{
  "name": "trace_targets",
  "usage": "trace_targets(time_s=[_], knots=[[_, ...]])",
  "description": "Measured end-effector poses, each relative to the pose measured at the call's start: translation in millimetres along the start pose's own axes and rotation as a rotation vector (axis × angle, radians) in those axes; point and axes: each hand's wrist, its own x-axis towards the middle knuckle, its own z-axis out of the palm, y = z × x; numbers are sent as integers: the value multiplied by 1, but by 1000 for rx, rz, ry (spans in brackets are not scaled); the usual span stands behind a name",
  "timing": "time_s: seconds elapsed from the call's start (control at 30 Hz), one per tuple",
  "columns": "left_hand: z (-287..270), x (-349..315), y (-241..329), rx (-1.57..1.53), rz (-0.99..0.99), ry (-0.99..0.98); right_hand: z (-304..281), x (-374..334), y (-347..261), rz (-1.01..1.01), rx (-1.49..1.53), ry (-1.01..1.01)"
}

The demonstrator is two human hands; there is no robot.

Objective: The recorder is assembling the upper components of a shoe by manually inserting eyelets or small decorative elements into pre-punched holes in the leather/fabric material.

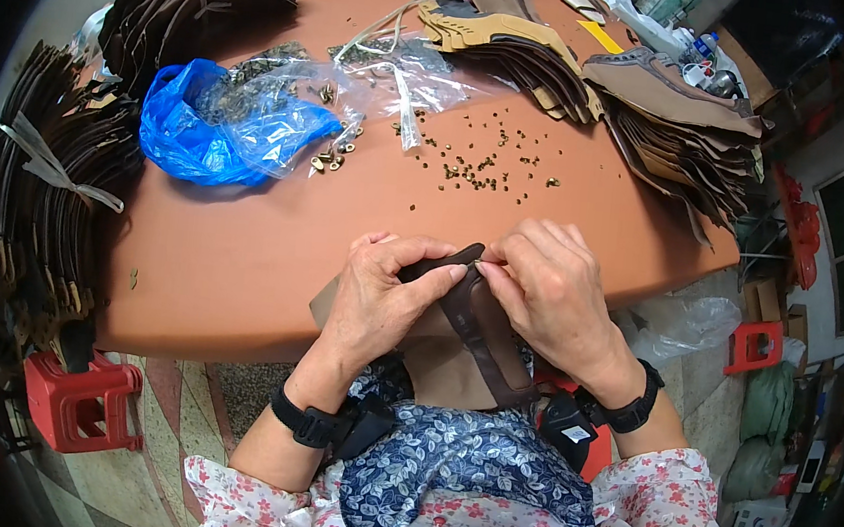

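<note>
A brown and tan leather shoe upper hangs over the near table edge, above my lap. My left hand grips its dark top edge between thumb and fingers. At the same edge, just to the right, my right hand is closed in a pinch. A tiny light spot shows at its fingertips, too small to name. Beyond my hands, many small brass-coloured metal fittings lie scattered on the table. Larger oval-ended metal fittings lie beside the blue plastic bag.
Tied stacks of dark leather pieces stand along the left of the brown-covered table. More stacked uppers lie at the far right. A clear plastic bag sits at the back. Red stools are on the floor.
</note>
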Motion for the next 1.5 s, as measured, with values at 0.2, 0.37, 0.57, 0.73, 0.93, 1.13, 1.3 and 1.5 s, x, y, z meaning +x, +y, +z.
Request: trace_targets(time_s=[0.2, 0.37, 0.57, 0.73, 0.93, 1.13, 1.3, 1.5], knots=[[0, -1, -3, 51, 22, 0, -2, 3, 3, 90, 108, -63], [-2, -3, -2, 62, 64, -10, -14, 20, 5, 539, 531, -343], [-1, -1, -3, 108, 173, 15, 5, 12, 29, 588, 1010, -343], [0, -1, -4, 86, 97, -17, 6, 14, 36, 635, 1088, -440], [0, 0, -8, 49, 84, -14, 13, 14, 39, 591, 1161, -428], [0, 1, -5, 48, 75, -26, 20, 6, 39, 654, 1240, -384], [-1, 0, -8, 46, 72, -34, 26, 6, 40, 667, 1306, -407], [-2, 2, -6, 39, 63, -51, 30, 5, 38, 630, 1281, -371]])
